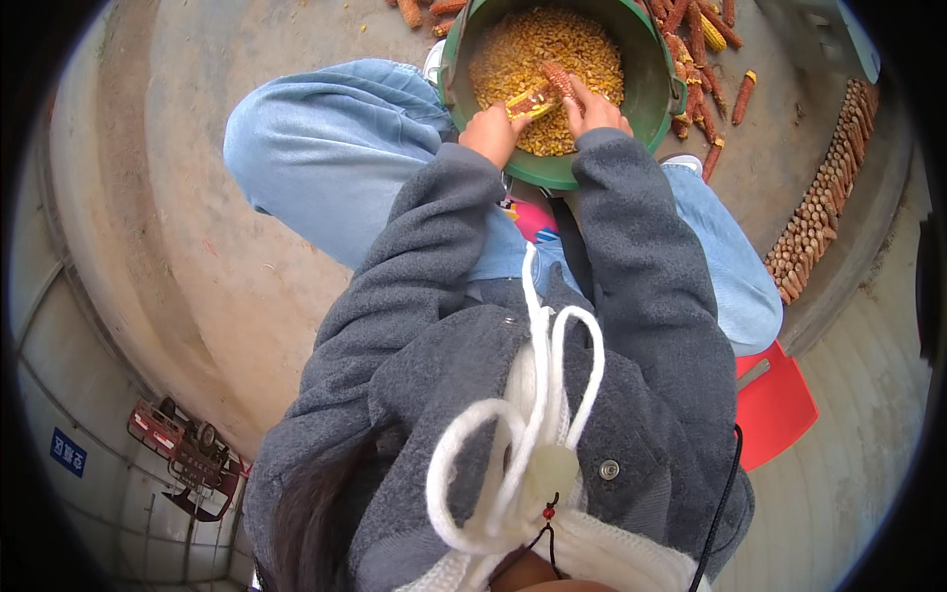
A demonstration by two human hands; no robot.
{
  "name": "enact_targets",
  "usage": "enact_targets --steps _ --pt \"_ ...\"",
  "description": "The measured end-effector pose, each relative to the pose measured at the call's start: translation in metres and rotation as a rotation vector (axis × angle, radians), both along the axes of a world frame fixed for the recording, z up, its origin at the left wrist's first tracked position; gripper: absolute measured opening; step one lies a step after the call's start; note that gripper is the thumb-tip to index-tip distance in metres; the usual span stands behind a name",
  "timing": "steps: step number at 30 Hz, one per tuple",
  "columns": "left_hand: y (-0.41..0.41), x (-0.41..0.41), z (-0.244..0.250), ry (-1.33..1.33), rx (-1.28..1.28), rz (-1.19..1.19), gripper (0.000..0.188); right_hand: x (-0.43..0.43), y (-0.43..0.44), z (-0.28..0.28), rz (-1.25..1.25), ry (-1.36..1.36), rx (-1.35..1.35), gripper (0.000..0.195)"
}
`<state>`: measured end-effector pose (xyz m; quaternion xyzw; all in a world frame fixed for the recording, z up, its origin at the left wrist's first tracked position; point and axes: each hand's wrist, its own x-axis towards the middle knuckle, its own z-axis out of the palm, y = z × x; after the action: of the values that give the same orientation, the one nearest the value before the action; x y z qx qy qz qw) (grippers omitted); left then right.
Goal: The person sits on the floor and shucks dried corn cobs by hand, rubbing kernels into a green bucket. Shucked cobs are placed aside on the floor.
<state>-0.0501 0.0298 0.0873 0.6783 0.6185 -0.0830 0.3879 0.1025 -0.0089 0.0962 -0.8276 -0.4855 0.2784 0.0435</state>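
Observation:
My left hand grips a partly shelled corn ear, with yellow kernels along its sides and a bare strip between them. In my right hand is a bare reddish corncob, its lower part covered by my fingers. The cob's side lies against the ear, or very close to it. Both hands are over a green bucket that stands between my knees. Loose yellow corn kernels cover the bucket's bottom; their depth is hard to judge.
Shelled cobs lie heaped right of the bucket, with a yellow-kernelled ear among them. More cobs are beyond it on the left. A long stack of cobs lines the right wall. Beside my right thigh is a red plastic seat. A red vehicle stands far left.

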Motion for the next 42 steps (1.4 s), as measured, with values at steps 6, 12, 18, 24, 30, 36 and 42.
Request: enact_targets --steps 6,12,18,24,30,36,42 --pt "-0.003 -0.001 0.001 0.004 0.007 0.005 0.04 0.009 -0.031 -0.004 0.093 -0.011 -0.105 0.038" --pt "-0.005 0.001 -0.001 0.008 0.012 -0.02 0.041 -0.014 0.0 -0.011 0.061 -0.064 -0.152 0.039" --pt "0.0 -0.002 -0.001 0.011 -0.017 0.001 0.043 0.016 -0.011 -0.003 -0.073 0.055 -0.03 0.037" --pt "-0.004 -0.001 -0.003 -0.001 0.008 0.008 0.041 0.007 -0.016 -0.013 -0.005 0.026 -0.093 0.039" --pt "-0.001 0.001 0.0 -0.015 -0.014 -0.002 0.041 -0.008 0.034 -0.003 0.07 -0.07 -0.185 0.039" --pt "-0.004 -0.002 -0.002 0.03 0.002 0.0 0.04 0.022 -0.015 -0.016 -0.093 0.122 -0.067 0.038" --pt "-0.002 0.002 0.004 0.029 -0.009 -0.001 0.04 0.003 0.0 -0.028 -0.04 -0.019 -0.065 0.042"
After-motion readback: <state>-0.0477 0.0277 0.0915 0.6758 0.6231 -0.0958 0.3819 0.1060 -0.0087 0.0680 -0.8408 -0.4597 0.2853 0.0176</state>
